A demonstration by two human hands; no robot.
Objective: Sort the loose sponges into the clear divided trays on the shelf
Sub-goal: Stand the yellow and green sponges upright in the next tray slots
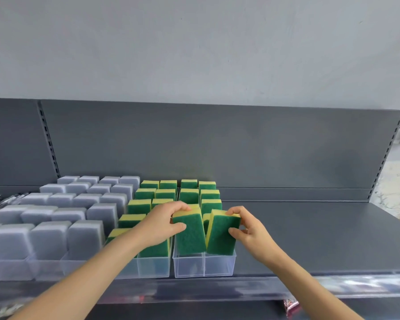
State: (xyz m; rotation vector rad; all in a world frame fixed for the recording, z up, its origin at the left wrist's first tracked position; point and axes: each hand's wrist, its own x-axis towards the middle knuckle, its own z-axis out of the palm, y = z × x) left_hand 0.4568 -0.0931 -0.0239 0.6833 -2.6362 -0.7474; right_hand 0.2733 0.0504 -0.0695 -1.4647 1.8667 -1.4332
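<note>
Nearest us, the clear tray (203, 265) sits at the shelf (310, 239) front edge. Our left hand (162, 224) pinches one green-and-yellow sponge (189, 232) upright in the tray's front left slot; our right hand (246, 229) grips a second sponge (222, 234), tilted, in the slot beside it. Behind them, more green sponges (189, 195) stand in rows. Left, grey sponges (79, 204) fill other trays.

Dark grey metal shelf (310, 239) and backboard (217, 146) beneath a pale wall (194, 42).
</note>
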